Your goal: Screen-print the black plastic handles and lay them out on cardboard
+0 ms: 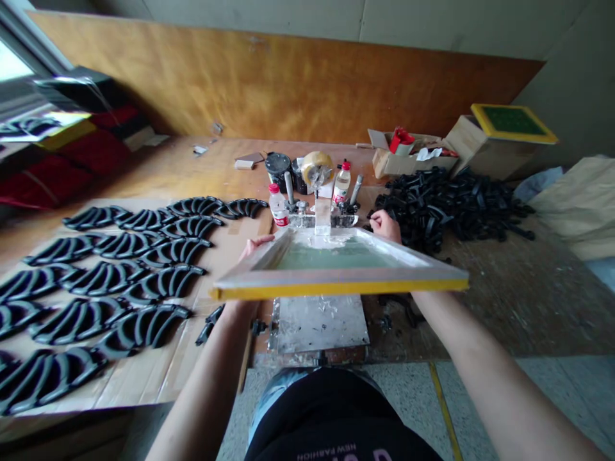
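Observation:
A screen-printing frame (339, 282) with a yellow front edge is tilted up in front of me, above a flat metal plate (321, 323). My left hand (257, 244) is at the frame's left side, fingers stretched out and partly hidden by the rail. Beyond the right rail, my right hand (385, 225) has curled fingers beside a heap of black curved plastic parts (432, 205). Whatever those fingers hold, if anything, is too small to make out. Both forearms pass below the frame.
Rows of black curved parts (103, 275) lie on cardboard (163, 365) at left. Behind the frame's clamp (323, 221) stand two bottles (342, 182), dark tubs (277, 168) and a tape roll (317, 168). An open carton (408, 163) and a yellow-edged screen (514, 121) are at back right.

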{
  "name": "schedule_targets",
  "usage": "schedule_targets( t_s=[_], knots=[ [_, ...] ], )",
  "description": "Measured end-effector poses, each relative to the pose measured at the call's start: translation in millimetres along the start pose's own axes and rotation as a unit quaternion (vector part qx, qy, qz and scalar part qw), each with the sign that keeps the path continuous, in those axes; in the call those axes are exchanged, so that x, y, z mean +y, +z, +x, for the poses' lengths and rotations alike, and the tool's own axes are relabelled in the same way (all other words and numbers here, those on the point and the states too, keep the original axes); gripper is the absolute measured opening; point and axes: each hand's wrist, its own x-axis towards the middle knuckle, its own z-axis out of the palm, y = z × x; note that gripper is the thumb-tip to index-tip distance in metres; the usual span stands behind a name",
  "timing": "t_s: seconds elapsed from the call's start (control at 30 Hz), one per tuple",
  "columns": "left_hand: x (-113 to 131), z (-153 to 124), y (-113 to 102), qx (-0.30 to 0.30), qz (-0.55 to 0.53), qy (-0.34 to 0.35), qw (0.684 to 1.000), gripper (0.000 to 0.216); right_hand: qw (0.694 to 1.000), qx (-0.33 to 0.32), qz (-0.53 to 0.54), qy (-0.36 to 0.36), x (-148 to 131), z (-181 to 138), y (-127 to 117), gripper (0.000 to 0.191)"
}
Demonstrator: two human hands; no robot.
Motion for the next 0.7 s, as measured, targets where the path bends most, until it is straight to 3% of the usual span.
schedule_targets(
  t_s=[0.07, 0.2, 0.27, 0.37, 0.43, 0.5, 0.57, 0.67, 0.7],
  knots=[
    [6.0, 12.5, 12.5, 0.003, -0.046, 0.017, 0.999, 0.054, 0.998, -0.065, 0.020, -0.018, 13.9, -26.3, 16.0, 0.016],
    [-13.9, 7.7, 28.9, 0.060, -0.103, -0.005, 0.993, 0.053, 0.964, -0.167, 0.029, -0.207, 7.0, -83.0, 53.4, 0.032],
    [-39.4, -12.1, 33.9, 0.046, -0.090, -0.098, 0.990, 0.053, 0.959, -0.163, 0.003, -0.231, -9.1, -103.4, 61.7, 0.024],
    [-80.3, -49.8, 37.5, -0.049, -0.059, -0.286, 0.955, 0.054, 0.964, -0.120, 0.000, -0.238, -41.1, -130.4, 62.4, 0.013],
    [-100.7, -69.6, 31.7, -0.057, -0.070, -0.330, 0.940, 0.049, 0.939, -0.137, 0.025, -0.316, -59.5, -148.3, 60.6, 0.015],
    [-115.0, -81.0, 11.9, -0.011, -0.073, -0.319, 0.945, 0.041, 0.894, -0.199, 0.053, -0.399, -64.1, -161.0, 56.4, 0.019],
    [-126.7, -86.8, -25.2, 0.069, -0.039, -0.301, 0.950, 0.040, 0.884, -0.246, 0.041, -0.396, -47.9, -163.8, 46.1, 0.022],
    [-145.4, -95.6, -102.2, 0.224, 0.032, -0.289, 0.930, 0.040, 0.935, -0.248, -0.098, -0.233, 9.7, -153.8, 19.5, 0.019],
    [-151.9, -99.7, -127.6, 0.266, 0.053, -0.293, 0.917, 0.038, 0.938, -0.254, -0.157, -0.175, 32.1, -150.4, 10.3, 0.020]
  ],
)
